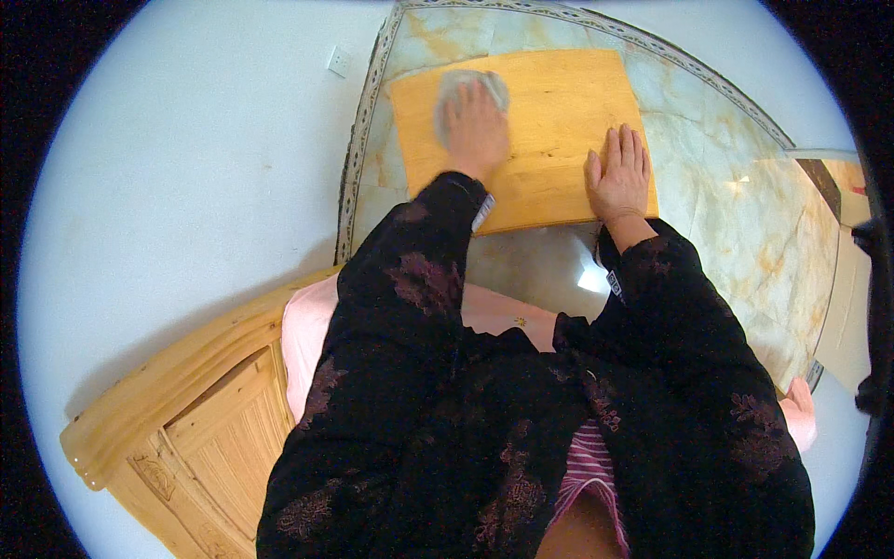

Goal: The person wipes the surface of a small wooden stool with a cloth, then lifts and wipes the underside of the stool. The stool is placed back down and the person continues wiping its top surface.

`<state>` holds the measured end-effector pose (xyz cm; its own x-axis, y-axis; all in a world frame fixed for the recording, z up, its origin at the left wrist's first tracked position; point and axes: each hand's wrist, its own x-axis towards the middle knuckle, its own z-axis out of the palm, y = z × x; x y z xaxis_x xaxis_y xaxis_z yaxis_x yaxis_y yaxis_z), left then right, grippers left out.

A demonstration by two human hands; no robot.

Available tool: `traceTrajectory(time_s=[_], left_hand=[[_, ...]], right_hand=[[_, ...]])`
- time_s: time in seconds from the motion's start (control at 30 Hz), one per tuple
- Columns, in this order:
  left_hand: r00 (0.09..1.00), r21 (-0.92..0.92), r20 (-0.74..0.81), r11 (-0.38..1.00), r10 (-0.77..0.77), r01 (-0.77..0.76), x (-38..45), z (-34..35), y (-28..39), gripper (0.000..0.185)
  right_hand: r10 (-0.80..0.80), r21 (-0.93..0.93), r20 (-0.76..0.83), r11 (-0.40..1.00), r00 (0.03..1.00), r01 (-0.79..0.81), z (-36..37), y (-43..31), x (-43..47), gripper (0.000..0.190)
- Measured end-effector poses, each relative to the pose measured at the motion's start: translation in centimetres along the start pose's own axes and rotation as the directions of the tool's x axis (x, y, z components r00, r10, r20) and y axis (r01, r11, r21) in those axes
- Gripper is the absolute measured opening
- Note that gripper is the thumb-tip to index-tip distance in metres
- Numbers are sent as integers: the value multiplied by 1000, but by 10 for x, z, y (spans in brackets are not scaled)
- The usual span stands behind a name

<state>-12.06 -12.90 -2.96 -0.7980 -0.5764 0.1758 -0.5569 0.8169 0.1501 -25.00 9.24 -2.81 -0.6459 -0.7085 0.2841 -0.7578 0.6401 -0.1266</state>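
Observation:
A pale wooden tabletop or board (pixel 559 98) with visible grain and small knots lies before me. My left hand (pixel 478 136) presses down on a grey cloth (pixel 447 91) at its far left part. Both the hand and the cloth are slightly blurred, and the palm hides part of the cloth. Flat on the right side of the board, close to its edge, rests my right hand (pixel 619 178). Nothing is held in it, and its fingers point away from me with the thumb spread. What supports the board is hidden from view.
To the left stands a carved wooden headboard (pixel 223 405) against a white wall (pixel 181 175) with a socket (pixel 337 61). Pink bedding (pixel 307 335) shows beside me. Beyond the board is a marbled tile floor (pixel 726 209) with a patterned border (pixel 363 140).

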Motion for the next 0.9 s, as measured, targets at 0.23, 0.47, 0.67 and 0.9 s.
traceTrajectory(time_s=[0.23,0.47,0.67,0.9], left_hand=[[964,-175,140,964,225,-200,-124,-24,86,57],[965,-319,168,937,201,-139,-123,-26,85,58],[993,-231,110,973,34,-8,-31,-8,62,62],[975,-345,-138,931,-173,116,-70,-13,11,66]], right_hand=[[1,-15,-2,1000,1000,-1,-3,-1,-1,58],[5,-7,11,1000,1000,-5,-2,0,-1,58],[26,-2,37,1000,999,-26,-4,-1,-1,59],[15,54,-3,998,1000,-15,-3,-1,-2,59]])
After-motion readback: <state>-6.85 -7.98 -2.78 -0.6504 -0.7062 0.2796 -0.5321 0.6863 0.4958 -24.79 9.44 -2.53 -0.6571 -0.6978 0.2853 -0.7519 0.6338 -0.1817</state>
